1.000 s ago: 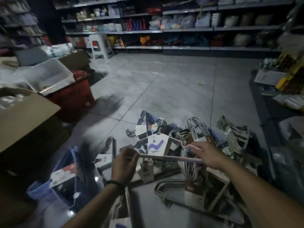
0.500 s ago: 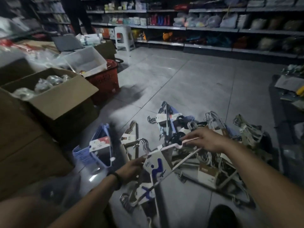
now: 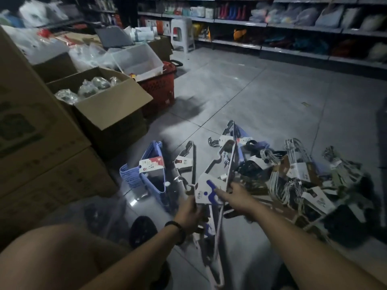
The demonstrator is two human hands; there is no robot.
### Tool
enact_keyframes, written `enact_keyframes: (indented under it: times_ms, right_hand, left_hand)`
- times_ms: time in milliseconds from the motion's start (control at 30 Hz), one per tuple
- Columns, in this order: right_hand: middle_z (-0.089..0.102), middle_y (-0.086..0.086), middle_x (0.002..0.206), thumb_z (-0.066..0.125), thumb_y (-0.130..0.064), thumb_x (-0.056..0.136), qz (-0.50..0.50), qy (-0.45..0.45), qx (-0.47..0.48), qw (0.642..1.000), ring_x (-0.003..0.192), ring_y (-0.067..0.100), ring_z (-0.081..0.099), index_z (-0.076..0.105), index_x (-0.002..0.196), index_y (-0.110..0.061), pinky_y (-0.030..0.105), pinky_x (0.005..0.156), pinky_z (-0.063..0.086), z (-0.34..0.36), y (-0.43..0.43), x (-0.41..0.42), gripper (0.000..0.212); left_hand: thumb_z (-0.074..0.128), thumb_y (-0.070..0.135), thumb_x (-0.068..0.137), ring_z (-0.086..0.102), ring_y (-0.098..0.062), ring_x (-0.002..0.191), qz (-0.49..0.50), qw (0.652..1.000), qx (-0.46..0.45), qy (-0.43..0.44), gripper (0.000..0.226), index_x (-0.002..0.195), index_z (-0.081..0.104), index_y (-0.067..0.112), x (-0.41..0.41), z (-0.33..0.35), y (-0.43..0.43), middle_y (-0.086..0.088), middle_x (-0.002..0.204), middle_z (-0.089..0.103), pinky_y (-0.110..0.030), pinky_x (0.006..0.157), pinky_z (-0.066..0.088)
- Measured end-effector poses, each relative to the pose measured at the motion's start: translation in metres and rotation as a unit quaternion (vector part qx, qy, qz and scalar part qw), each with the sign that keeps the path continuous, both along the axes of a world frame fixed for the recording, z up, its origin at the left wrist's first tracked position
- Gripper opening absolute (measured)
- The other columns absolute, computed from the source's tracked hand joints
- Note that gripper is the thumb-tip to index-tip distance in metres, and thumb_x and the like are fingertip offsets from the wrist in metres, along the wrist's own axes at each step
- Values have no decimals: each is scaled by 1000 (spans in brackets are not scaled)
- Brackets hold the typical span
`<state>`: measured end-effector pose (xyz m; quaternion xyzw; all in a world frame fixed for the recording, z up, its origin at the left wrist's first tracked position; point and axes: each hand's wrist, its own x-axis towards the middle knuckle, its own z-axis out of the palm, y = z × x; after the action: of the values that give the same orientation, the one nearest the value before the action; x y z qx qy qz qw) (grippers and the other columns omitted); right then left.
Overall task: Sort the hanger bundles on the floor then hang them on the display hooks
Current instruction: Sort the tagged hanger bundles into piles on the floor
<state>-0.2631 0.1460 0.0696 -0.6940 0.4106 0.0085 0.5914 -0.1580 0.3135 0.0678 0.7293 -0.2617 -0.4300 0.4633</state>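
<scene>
The left hand [image 3: 189, 214] is gripping the white hanger bundle [image 3: 206, 190] with curled fingers; the right hand [image 3: 237, 197] is pinching its bar. Its long axis is running near-to-far, hooks pointing left

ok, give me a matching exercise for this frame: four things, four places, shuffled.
Things
1. white bundle
2. blue bundle
3. clear bin
4. stool

Places
A. on the red basket
B. in front of the far shelves
C. held by the left hand and right hand
D. on the floor beside the boxes

Pairs: 1-C, 2-D, 3-A, 4-B
</scene>
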Motion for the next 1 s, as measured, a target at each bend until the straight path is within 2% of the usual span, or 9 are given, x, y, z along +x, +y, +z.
enact_keyframes:
  times_ms: [67, 167, 267, 367, 433, 533, 633, 733, 1000]
  right_hand:
    - [72, 3, 111, 67, -30, 101, -41, -16, -25, 999, 88, 16, 71, 61, 130, -14, 32, 68, 59, -6, -1, 6, 34]
    - [73, 13, 110, 64, -26, 103, -65, -18, 67, 995, 85, 32, 77, 61, 125, -16, 47, 69, 64, -18, -14, 9, 24]
    - [75, 20, 106, 63, -24, 104, -77, 18, 106, 991, 87, 44, 77, 61, 116, -14, 66, 77, 61, -39, -15, 15, 16]
    - [77, 20, 104, 61, -23, 104, -62, 41, 117, 990, 87, 44, 77, 63, 118, -16, 66, 74, 61, -71, -11, 21, 15]
    - [78, 16, 103, 63, -22, 103, -38, 59, 117, 991, 86, 40, 78, 65, 120, -19, 58, 72, 64, -93, -13, 26, 17]
    - [79, 11, 104, 64, -22, 102, 4, 89, 93, 992, 84, 30, 79, 67, 124, -19, 36, 59, 62, -126, -14, 30, 22]
    - [78, 7, 109, 69, -26, 99, 52, 133, 62, 988, 93, 26, 77, 68, 127, -18, 41, 79, 64, -161, -8, 33, 30]
    - [75, 2, 118, 71, -29, 95, 69, 177, 1, 982, 101, 19, 70, 68, 127, -18, 26, 88, 53, -183, 6, 36, 34]
    - [71, 1, 114, 71, -9, 88, 10, 170, -8, 985, 95, 17, 63, 62, 124, -16, 11, 61, 43, -188, 24, 41, 38]
  left_hand:
    - [54, 32, 105, 72, -24, 105, -12, 999, 3, 48, 13, 117, 54, 33, -1, -12, 3, -5, 120, 66, -40, 80, 64]
    - [50, 40, 106, 71, -25, 101, -17, 990, 71, 121, 29, 121, 67, 22, 21, -32, 11, -7, 122, 71, -39, 83, 58]
    - [51, 39, 103, 66, -28, 92, 86, 962, 139, 217, 40, 124, 66, 9, 51, -52, 27, -11, 120, 68, -33, 73, 56]
    - [51, 45, 103, 64, -38, 109, 234, 930, 77, 273, 36, 119, 61, 15, 70, -78, 28, -11, 122, 61, -48, 92, 55]
    - [54, 36, 104, 65, -34, 96, 268, 918, 51, 289, 26, 110, 63, 13, 77, -92, 18, -13, 113, 62, -49, 88, 56]
    - [59, 1, 93, 66, -31, 77, 198, 960, 142, 141, 17, 88, 72, 12, 81, -132, 8, -18, 102, 67, -53, 80, 62]
    - [63, 14, 77, 72, -33, 101, 139, 960, 243, -4, 38, 114, 72, 16, 77, -194, 14, -13, 117, 74, -46, 93, 60]
    - [64, 13, 90, 67, -28, 114, 124, 943, 287, -112, 35, 123, 69, 21, 59, -196, 11, -7, 123, 72, -30, 98, 52]
    - [60, 4, 96, 62, -20, 84, 90, 932, 311, -165, 22, 109, 61, 22, 63, -213, 8, -12, 114, 71, -10, 61, 38]
